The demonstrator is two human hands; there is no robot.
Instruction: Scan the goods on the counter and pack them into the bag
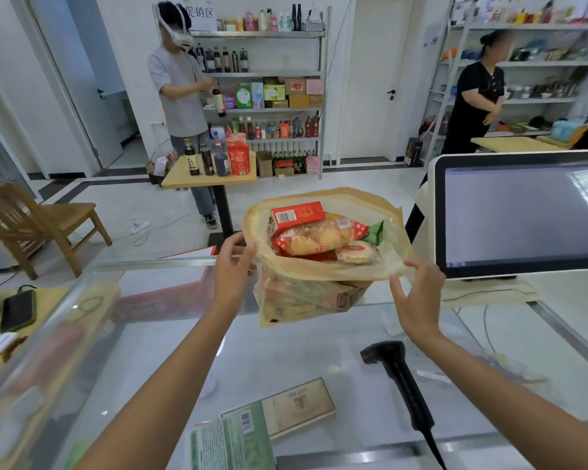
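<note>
green packet [231, 439] cut off below, left hand [231, 269] and right hand [418, 300] fingers [241, 257] pinching bag [319, 273] rim, lower goods [319, 300] perhaps boxes

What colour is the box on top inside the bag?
The box is red; head view.

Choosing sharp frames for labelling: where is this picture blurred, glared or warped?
Head view: the bag, left hand and right hand look fairly sharp; the glass counter smears into blur at its left edge; the monitor reflects a bright window at its upper right; wide-angle distortion tilts the right shelf unit and left door.
</note>
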